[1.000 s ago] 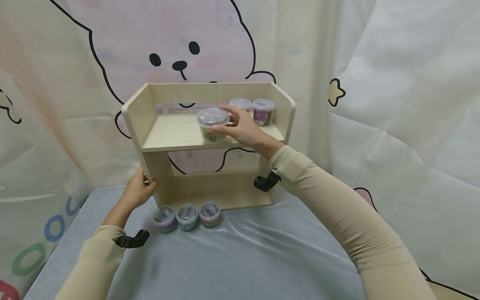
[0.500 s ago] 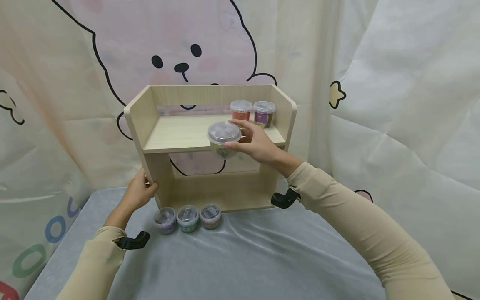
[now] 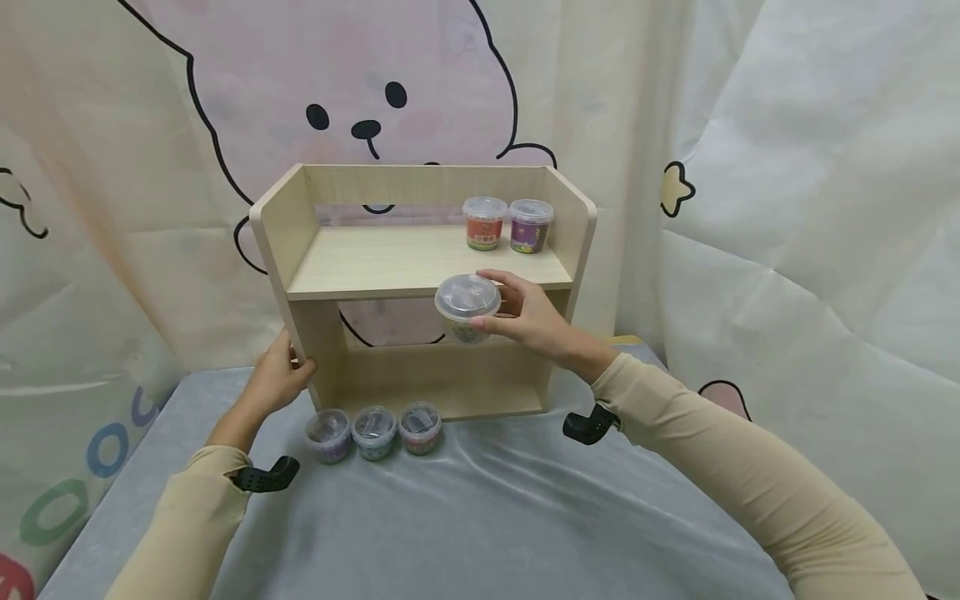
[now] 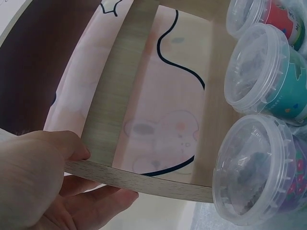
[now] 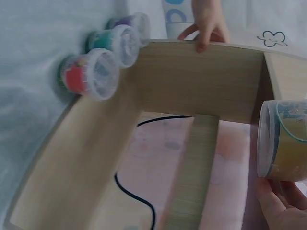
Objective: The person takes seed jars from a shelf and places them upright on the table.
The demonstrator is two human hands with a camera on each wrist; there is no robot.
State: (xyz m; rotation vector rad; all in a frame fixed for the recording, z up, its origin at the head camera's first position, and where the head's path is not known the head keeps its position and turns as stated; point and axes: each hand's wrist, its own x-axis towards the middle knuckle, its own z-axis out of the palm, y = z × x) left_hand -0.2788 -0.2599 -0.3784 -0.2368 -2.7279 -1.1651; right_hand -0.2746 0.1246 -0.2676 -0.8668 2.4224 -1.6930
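Note:
My right hand (image 3: 536,321) grips a clear-lidded plastic tub (image 3: 467,310) by its side, in front of the upper board of a small wooden shelf (image 3: 375,262). In the right wrist view that tub (image 5: 288,143) shows yellowish contents and a printed wrap. My left hand (image 3: 276,379) holds the front edge of the shelf's left side panel; in the left wrist view the thumb (image 4: 72,143) lies on one face and the fingers on the other. An orange-red tub (image 3: 483,225) and a purple tub (image 3: 530,229) stand on the upper board at the right.
On the grey cloth-covered table (image 3: 450,517), a purple tub (image 3: 328,437), a teal tub (image 3: 374,433) and a red tub (image 3: 421,428) stand in a row before the shelf's lower left. A curtain with a cartoon bear (image 3: 435,83) hangs behind.
My right hand has brought the yellowish tub down and to the right, off the upper board to in front of the lower opening. My left hand has stayed on the side panel.

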